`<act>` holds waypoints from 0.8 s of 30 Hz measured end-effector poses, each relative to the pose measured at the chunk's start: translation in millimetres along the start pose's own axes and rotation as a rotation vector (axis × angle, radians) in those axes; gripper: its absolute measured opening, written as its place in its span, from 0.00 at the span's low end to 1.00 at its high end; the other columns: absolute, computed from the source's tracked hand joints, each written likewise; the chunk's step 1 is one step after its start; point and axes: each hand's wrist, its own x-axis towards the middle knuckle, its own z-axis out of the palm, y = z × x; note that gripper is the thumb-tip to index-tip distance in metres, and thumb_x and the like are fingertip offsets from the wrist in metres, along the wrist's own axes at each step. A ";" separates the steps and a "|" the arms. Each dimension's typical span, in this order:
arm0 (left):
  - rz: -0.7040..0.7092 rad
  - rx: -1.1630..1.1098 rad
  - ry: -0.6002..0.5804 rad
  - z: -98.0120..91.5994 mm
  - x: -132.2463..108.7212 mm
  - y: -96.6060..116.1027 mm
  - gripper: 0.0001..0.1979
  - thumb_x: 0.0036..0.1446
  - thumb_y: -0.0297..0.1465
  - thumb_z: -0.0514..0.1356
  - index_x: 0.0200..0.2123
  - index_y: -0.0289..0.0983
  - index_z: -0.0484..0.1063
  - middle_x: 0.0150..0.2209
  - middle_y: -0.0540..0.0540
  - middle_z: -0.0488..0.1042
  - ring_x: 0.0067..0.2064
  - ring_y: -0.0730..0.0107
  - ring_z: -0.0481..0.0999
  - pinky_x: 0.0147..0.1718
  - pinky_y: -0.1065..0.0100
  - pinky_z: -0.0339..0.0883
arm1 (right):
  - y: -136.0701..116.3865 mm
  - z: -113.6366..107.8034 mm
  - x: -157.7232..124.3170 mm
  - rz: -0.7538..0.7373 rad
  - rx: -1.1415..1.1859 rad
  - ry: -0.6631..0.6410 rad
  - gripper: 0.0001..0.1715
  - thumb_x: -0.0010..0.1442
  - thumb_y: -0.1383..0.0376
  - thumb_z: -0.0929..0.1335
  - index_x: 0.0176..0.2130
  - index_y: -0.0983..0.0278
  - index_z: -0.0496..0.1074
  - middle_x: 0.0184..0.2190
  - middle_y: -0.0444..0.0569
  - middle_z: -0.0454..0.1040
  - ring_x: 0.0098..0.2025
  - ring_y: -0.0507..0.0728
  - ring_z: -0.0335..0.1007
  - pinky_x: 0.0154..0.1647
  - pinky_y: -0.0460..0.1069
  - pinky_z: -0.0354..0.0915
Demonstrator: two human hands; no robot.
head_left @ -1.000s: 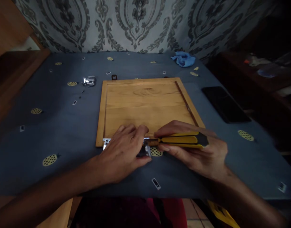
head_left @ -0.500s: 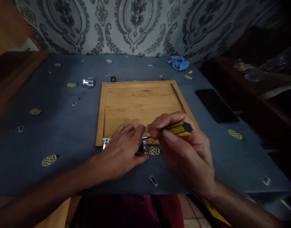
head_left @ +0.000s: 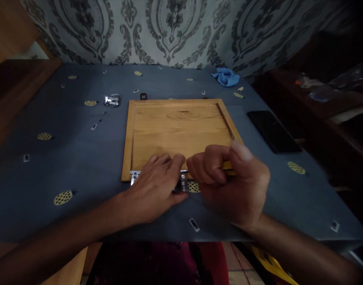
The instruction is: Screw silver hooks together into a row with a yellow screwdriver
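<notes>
A framed wooden panel (head_left: 181, 130) lies flat on the blue patterned cloth. Along its near edge is a metal hinge (head_left: 182, 185), partly covered by my left hand (head_left: 156, 186). That hand presses down on the hinge and panel edge, its fingers closed together and the thumb at the hinge's near side. My right hand (head_left: 231, 182) is a fist around a yellow and black screwdriver (head_left: 228, 166), whose handle is mostly hidden. The screwdriver's shaft points left toward the hinge plate; its tip is too small to make out.
Another metal hinge (head_left: 112, 100) and small screws (head_left: 100, 120) lie left of the panel. A blue cloth (head_left: 225, 77) is at the back right, and a black phone (head_left: 273, 131) lies right of the panel. A patterned curtain (head_left: 172, 31) hangs behind the table.
My right hand has rotated around the screwdriver, its thumb now raised and the handle more hidden. The left hand keeps its place on the hinge. The whole view has shifted slightly.
</notes>
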 end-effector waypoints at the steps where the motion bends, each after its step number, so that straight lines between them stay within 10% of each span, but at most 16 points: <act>1: 0.003 -0.005 0.006 0.4 -0.1 -0.3 0.16 0.60 0.35 0.65 0.46 0.40 0.61 0.43 0.45 0.74 0.51 0.52 0.71 0.51 0.53 0.66 | -0.4 -0.7 0.5 0.013 -0.010 -0.016 0.36 0.63 0.51 0.68 0.15 0.63 0.50 0.11 0.39 0.46 0.15 0.47 0.42 0.17 0.50 0.44; 24: 0.021 -0.014 0.015 2.5 0.2 -2.3 0.16 0.60 0.37 0.65 0.45 0.43 0.61 0.43 0.46 0.74 0.50 0.52 0.73 0.50 0.51 0.68 | -0.6 -15.2 2.5 0.042 0.016 -0.221 0.31 0.67 0.58 0.66 0.16 0.62 0.55 0.13 0.38 0.50 0.16 0.47 0.44 0.19 0.48 0.46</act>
